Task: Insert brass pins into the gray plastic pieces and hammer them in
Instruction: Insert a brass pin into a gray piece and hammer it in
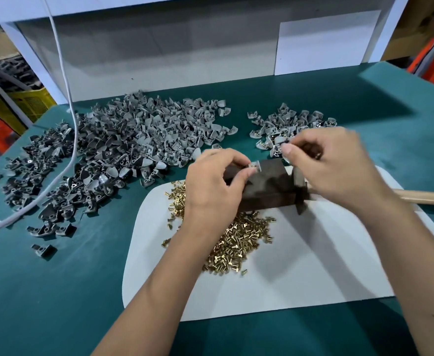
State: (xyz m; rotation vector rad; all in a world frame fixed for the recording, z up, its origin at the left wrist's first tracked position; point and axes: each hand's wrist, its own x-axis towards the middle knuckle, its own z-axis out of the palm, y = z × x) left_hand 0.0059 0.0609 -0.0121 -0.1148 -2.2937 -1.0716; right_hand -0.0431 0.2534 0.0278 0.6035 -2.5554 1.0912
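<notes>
Closely Pinching Parts Over the Dark Block

Nearest me, brass pins [239, 235] are lying heaped on the white mat [313, 265], partly hidden by my left forearm. My left hand [210, 183] is pinching a gray plastic piece [255, 166] on the dark block [269, 186]. My right hand [339, 170] is pinching something small, blurred beyond telling, and covering the hammer [426, 195], whose handle is running off-frame. Beyond, gray pieces [133, 140] are piling up on the green table [44, 291]. No writing is showing.

Bright overhead light, soft shadows, wide-angle bending at edges, slight motion blur.
</notes>
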